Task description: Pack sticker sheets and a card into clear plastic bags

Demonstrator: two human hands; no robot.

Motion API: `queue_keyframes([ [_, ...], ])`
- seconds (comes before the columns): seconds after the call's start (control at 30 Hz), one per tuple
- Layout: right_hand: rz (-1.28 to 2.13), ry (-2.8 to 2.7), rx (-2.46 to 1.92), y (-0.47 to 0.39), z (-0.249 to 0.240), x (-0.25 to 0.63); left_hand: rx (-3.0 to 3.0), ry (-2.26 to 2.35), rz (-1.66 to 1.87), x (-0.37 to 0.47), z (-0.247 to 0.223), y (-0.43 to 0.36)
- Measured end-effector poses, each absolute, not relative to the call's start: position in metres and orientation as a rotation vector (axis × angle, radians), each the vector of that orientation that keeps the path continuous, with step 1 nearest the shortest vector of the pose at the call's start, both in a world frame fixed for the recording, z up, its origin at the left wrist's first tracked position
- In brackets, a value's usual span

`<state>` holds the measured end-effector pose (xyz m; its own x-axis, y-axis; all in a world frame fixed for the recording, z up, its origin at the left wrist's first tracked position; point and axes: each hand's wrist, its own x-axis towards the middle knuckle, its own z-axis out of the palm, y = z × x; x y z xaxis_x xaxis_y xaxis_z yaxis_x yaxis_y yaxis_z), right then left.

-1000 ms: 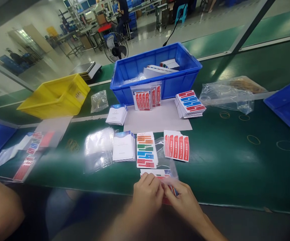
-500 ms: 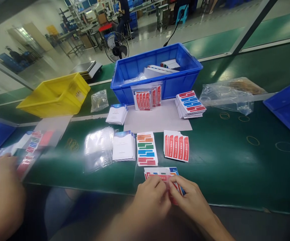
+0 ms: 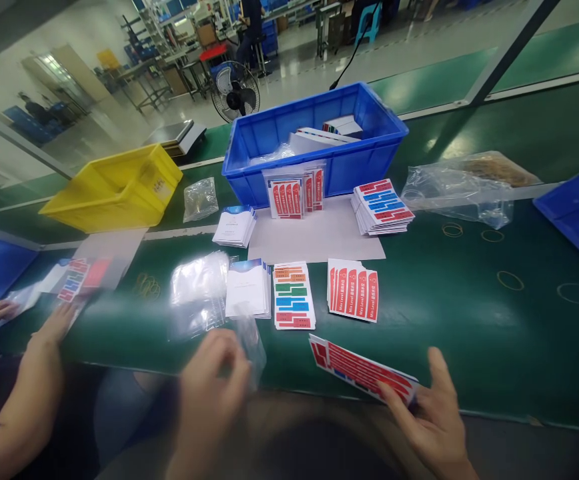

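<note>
My right hand (image 3: 432, 420) grips a small stack of red and blue label sheets (image 3: 359, 368) by its right end, held low over the near edge of the green table (image 3: 469, 320). My left hand (image 3: 212, 387) is blurred and pinches a clear plastic bag (image 3: 249, 340) just in front of the pile of clear bags (image 3: 197, 293). Beyond lie a stack of white booklets (image 3: 247, 288), a stack of coloured label sheets (image 3: 292, 295) and a stack of red cards (image 3: 353, 290).
A blue bin (image 3: 314, 140) with packets stands at the back, a yellow bin (image 3: 114, 187) to its left. Another person's hands (image 3: 44, 333) work at the far left over bagged labels. Loose rubber bands (image 3: 509, 280) lie on the right. A blue tray (image 3: 577, 207) sits at the right edge.
My hands have parted: the right carried the label stack to the right, the left moved left and took hold of a clear bag. The other person's hands came further onto the table.
</note>
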<state>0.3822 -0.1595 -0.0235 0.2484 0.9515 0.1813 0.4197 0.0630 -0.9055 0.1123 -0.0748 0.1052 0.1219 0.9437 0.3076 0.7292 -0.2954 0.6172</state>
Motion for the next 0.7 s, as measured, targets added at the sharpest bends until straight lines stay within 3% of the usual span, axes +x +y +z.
queue_keyframes([
  [0.13,0.707,-1.365,-1.489,-0.160,-0.043,0.394,2.227,1.900,1.323,0.077,0.127,-0.087],
  [0.23,0.824,-1.450,-1.494,-0.151,-0.044,0.397,2.308,1.985,1.406,0.065,0.131,-0.095],
  [0.37,0.888,-1.353,-1.475,-0.148,-0.034,0.394,2.367,1.908,1.116,0.078,0.108,-0.097],
  [0.53,0.958,-1.054,-1.549,-0.161,-0.016,0.391,2.366,1.639,0.634,0.130,0.045,-0.093],
  [0.7,1.112,-0.875,-1.623,-0.171,-0.001,0.384,2.328,1.515,0.489,0.175,0.007,-0.098],
])
